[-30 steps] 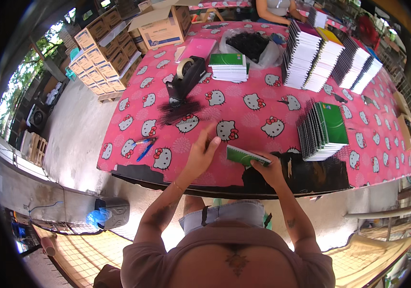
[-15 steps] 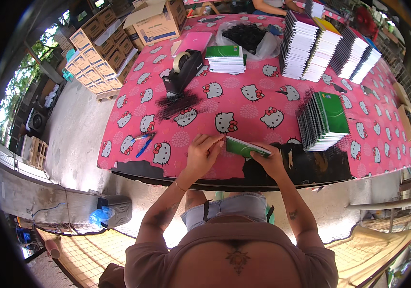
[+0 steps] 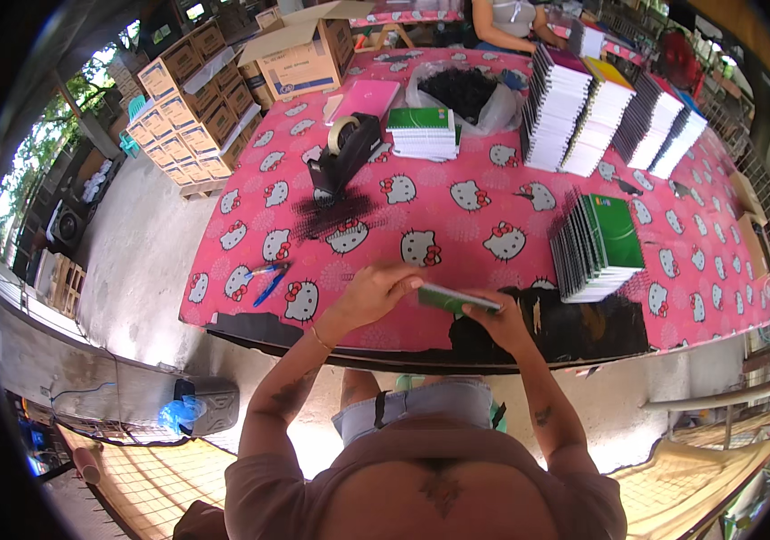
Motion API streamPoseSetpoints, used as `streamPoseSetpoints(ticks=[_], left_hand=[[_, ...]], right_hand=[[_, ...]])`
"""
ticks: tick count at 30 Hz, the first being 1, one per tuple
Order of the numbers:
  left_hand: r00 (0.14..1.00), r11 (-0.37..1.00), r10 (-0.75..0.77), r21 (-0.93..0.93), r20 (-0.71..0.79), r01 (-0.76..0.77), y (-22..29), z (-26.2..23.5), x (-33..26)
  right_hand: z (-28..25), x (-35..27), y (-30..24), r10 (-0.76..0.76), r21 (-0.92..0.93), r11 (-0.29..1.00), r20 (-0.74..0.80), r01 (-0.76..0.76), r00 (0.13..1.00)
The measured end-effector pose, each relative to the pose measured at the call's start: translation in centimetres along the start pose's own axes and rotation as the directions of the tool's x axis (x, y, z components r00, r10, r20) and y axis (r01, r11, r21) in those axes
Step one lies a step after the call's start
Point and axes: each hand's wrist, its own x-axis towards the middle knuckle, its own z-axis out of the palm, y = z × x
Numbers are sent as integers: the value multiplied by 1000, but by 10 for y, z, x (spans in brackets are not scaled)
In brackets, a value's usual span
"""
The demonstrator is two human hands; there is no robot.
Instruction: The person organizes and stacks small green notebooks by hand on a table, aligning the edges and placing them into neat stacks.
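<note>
A small green-covered notebook [image 3: 453, 300] is held over the near edge of the table. My right hand [image 3: 500, 319] grips its right end, thumb on the near side. At the left end of the notebook, my left hand [image 3: 380, 293] has its fingers drawn together. Whatever is between those fingertips is too small to make out. Loose black spiral coils [image 3: 335, 214] lie in a tangle beyond my left hand. To the right stands a row of green notebooks [image 3: 614, 236] with black spiral binding.
A tape dispenser [image 3: 346, 153], a stack of green notebooks [image 3: 423, 135] and a plastic bag of black coils [image 3: 464, 94] sit farther back. Blue-handled pliers [image 3: 268, 286] lie left. Tall notebook stacks [image 3: 554, 112] rise far right. Another person [image 3: 513, 25] is beyond the table.
The notebook has tilted so its cover shows as a thinner strip. My left hand's fingers have straightened somewhat at its left end. The whole view has shifted slightly.
</note>
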Motion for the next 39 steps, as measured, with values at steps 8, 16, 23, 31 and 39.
streamPoseSetpoints(ticks=[8,16,23,31,39], left_hand=[[994,981,-45,-185,104,64,7,-7,1],[971,928,-211,-288,115,236,-3,9,-8],[920,871,-253,-342,300,351,-16,9,-11],[985,917,-94,-372,144,142,-16,10,-11],[926,916,-231,-254,297,310,-1,-8,1]], right_hand=[[-1,-5,8,-22,-20,1000,-22,22,1000],[4,-7,0,-67,-21,998,-19,67,998],[8,-7,1,-86,6,996,-20,86,996],[8,-7,0,-77,22,997,-18,77,997],[2,-9,6,-28,-24,999,-14,28,999]])
